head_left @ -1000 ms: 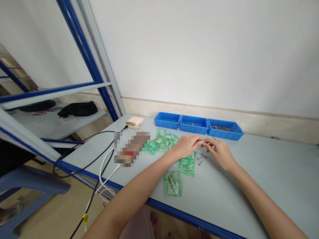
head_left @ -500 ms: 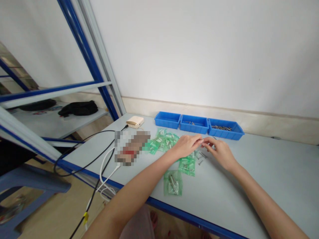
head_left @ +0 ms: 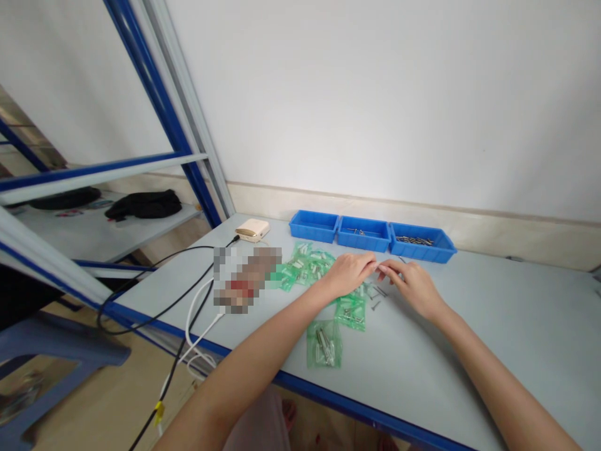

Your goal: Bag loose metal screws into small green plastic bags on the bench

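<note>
My left hand point(head_left: 350, 274) is closed, its fingers pinched together above the green bags. Facing it, my right hand point(head_left: 416, 288) is also closed, thumb against fingers. Their fingertips almost meet, and a small pale thing seems to lie between them, too small to name. Below the fingertips several loose screws point(head_left: 380, 291) lie on the table. A green plastic bag point(head_left: 351, 312) with metal parts lies just under my left wrist. Nearer the front edge is another green bag point(head_left: 323, 344) holding screws and pale pieces. A heap of similar green bags point(head_left: 305, 266) is partly hidden behind my left hand.
Along the wall stand three blue bins: a left bin point(head_left: 313, 227), a middle bin point(head_left: 362, 234) with a few screws, and a right bin point(head_left: 422, 243) holding many. Left are a cream-coloured device point(head_left: 252, 230), a blurred-out object point(head_left: 246, 282) and black and white cables point(head_left: 191, 313).
The whole view has shifted slightly. My fingertips have drawn a little apart, while both hands stay over the same spot. Bags and bins lie as before.
</note>
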`<state>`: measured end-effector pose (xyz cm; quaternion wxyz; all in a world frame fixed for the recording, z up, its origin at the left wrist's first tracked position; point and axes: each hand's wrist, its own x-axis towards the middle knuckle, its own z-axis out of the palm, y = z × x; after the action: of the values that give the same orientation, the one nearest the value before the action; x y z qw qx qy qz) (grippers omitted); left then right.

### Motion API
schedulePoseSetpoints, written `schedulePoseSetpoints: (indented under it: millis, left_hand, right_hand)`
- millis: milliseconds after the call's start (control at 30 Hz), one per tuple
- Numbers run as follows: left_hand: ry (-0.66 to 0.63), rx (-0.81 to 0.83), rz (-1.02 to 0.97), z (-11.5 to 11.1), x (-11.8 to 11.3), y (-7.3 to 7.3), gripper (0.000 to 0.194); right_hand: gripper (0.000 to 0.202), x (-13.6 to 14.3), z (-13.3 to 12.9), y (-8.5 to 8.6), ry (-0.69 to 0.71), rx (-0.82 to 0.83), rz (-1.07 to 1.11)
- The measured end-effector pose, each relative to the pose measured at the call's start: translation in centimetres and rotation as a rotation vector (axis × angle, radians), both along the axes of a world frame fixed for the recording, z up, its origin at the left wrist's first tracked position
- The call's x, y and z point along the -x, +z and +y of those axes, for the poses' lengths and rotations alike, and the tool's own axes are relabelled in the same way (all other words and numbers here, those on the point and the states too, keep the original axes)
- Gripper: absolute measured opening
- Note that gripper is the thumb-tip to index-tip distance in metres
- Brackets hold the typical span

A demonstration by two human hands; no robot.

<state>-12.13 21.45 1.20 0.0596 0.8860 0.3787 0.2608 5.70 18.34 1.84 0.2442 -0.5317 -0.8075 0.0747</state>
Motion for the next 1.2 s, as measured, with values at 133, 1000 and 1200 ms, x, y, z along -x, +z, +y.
schedulePoseSetpoints:
  millis: [133,1000,1200]
  left_hand:
    - [0.097,0.037,-0.062,0.5,0.2,0.2,0.031]
    - [0.033,-0.102,0.016,1.8,0.6,0.8,0.020]
    - [-0.102,-0.118,0.038,-0.5,-0.3,-0.3,0.023]
  right_hand:
    - [0.043,-2.7,0.5,0.5,-0.357,-0.006,-0.195]
    - [0.023,-2.4,0.8,-0.5,-0.316,0.083,-0.338]
    - [0.016,-2.2,1.6,-1.1,-0.090,0.102,0.030]
